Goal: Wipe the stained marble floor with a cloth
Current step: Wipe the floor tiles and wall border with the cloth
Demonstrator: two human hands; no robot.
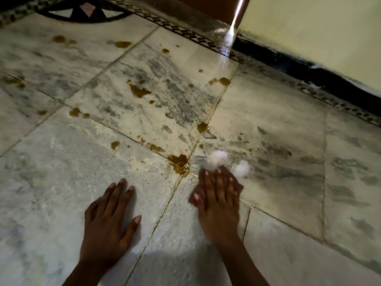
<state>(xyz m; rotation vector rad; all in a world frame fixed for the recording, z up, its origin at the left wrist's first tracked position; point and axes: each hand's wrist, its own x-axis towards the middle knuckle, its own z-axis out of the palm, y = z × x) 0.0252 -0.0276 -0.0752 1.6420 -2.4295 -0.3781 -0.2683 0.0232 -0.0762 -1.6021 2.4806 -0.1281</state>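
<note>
1. Head view: my left hand [111,221] lies flat, fingers straight and spread, palm down on the grey-veined white marble floor [61,162], which is smooth and cut into big slabs with thin dark joints.
2. My right hand [216,195] is blurred; its straight fingers press the fluffy white cloth [218,159], which shows only as soft tufts past my fingertips, so I cannot tell its long axis.
3. The cloth sits just right of a brown splotch stain [179,162] where four slabs meet; more irregular brown drops are scattered farther up.
4. A black-and-white patterned border strip [185,32] runs along the dark skirting [309,73] under a cream wall [319,27].
</note>
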